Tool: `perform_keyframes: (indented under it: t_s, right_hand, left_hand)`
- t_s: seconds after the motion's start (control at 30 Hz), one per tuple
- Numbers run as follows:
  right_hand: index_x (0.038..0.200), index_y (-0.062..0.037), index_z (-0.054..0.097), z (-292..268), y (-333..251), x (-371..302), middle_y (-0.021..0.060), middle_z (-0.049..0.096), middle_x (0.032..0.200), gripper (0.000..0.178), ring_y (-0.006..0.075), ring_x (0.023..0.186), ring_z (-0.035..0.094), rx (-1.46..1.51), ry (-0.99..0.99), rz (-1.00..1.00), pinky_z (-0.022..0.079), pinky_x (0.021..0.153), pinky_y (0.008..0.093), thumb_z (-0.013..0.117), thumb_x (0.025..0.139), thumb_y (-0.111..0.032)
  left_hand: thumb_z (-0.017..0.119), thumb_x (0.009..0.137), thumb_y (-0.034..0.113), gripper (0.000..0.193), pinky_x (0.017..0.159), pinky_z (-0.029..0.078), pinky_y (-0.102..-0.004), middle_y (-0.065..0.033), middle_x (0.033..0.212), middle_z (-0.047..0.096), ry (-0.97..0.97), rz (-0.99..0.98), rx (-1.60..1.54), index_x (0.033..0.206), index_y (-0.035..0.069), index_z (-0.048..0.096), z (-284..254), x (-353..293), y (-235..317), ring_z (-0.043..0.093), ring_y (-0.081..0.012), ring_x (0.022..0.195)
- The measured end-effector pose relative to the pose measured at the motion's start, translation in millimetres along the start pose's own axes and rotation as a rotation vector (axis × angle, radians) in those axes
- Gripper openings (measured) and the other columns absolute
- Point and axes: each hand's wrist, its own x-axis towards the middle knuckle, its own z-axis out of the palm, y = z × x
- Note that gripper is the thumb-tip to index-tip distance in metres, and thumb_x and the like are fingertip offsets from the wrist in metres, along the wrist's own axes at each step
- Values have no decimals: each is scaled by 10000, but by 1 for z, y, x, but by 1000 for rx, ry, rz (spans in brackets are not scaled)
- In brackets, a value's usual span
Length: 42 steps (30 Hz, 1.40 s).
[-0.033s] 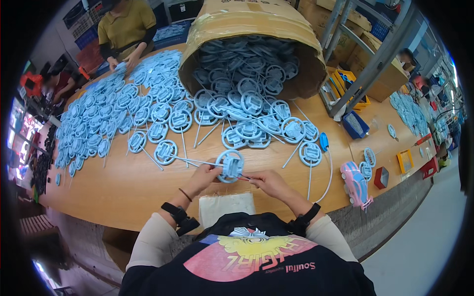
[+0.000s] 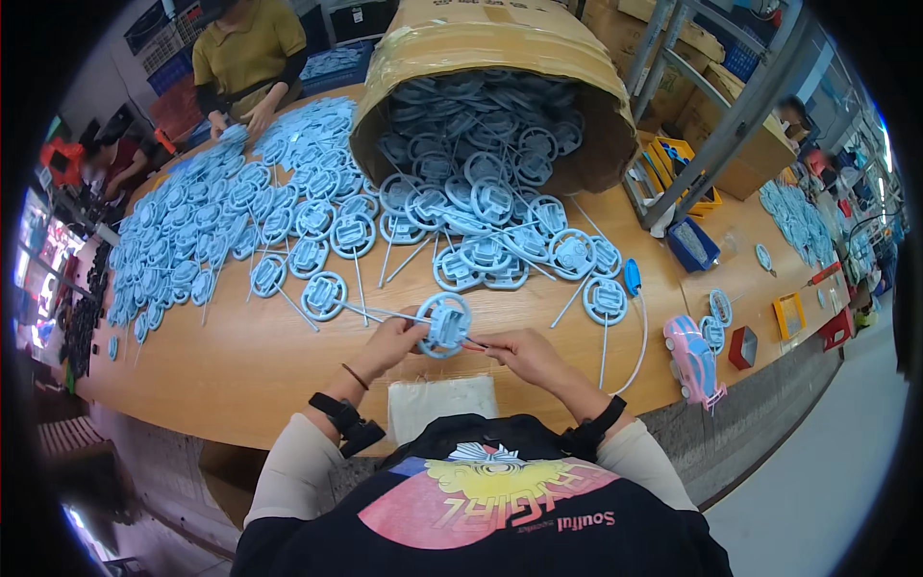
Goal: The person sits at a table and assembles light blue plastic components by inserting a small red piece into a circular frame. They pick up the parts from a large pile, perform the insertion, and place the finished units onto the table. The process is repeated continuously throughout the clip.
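Observation:
My left hand (image 2: 392, 346) is closed on a light-blue plastic ring part (image 2: 446, 325), a round frame with a boxy centre and a long thin rod pointing left. The part is held up, tilted, just above the wooden table. My right hand (image 2: 531, 356) pinches a thin reddish-dark piece (image 2: 475, 343), whose tip meets the ring's right edge; its exact kind is too small to make out. A white cloth pad (image 2: 442, 402) lies at the table edge below my hands. More loose ring parts (image 2: 324, 295) with rods lie just beyond.
A tipped cardboard box (image 2: 615, 144) spills ring parts onto the table (image 2: 288, 385). A large pile (image 2: 183, 236) spreads left, where another person (image 2: 248, 58) works. To the right are a pink toy car (image 2: 690, 358), a blue bin (image 2: 692, 244), a cable and a metal frame (image 2: 707, 135).
The ring part has tilted and shifted slightly left in my left hand. Both of my hands have otherwise barely moved.

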Motion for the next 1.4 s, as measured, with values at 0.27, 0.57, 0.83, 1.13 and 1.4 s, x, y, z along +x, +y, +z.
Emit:
perform_keyframes:
  t_s: [0.27, 0.57, 0.83, 1.13, 1.4]
  right_hand:
    - [1070, -200, 639, -12, -43, -8, 119, 638, 843, 255, 302, 747, 598, -232, -51, -284, 450, 639, 390, 582, 822, -209]
    - [1077, -176, 629, -13, -55, -6, 116, 631, 827, 270, 306, 754, 595, -71, 127, -331, 450, 636, 383, 593, 810, -151]
    - [1059, -180, 639, -19, -55, -11, 98, 640, 836, 287, 285, 773, 611, -143, 129, -376, 474, 655, 360, 589, 785, -115]
    - [1018, -175, 659, -8, -48, -2, 125, 646, 806, 278, 293, 736, 622, -47, 179, -392, 478, 632, 377, 591, 758, -102]
    - [1027, -195, 662, 8, -36, 2, 120, 654, 841, 260, 296, 758, 620, -40, 97, -283, 472, 649, 385, 603, 775, -168]
  left_hand:
    - [476, 916, 299, 315, 601, 487, -227, -14, 851, 582, -238, -80, 79, 1068, 31, 543, -8, -27, 48, 569, -77, 698]
    - [526, 901, 221, 321, 737, 520, -283, -49, 957, 619, -108, 15, -442, 1136, 3, 531, 3, -35, 34, 616, -131, 823]
    - [533, 901, 228, 294, 762, 508, -289, -38, 967, 615, -66, 43, -450, 1108, 20, 554, 17, -35, 38, 602, -131, 844]
    - [457, 927, 333, 413, 873, 471, -371, -93, 1094, 584, -139, 97, -602, 1170, 1, 488, 22, -36, 25, 578, -199, 988]
    - [424, 928, 387, 483, 910, 447, -385, -121, 1162, 553, -152, 53, -627, 1217, 0, 445, 16, -24, -11, 554, -223, 1045]
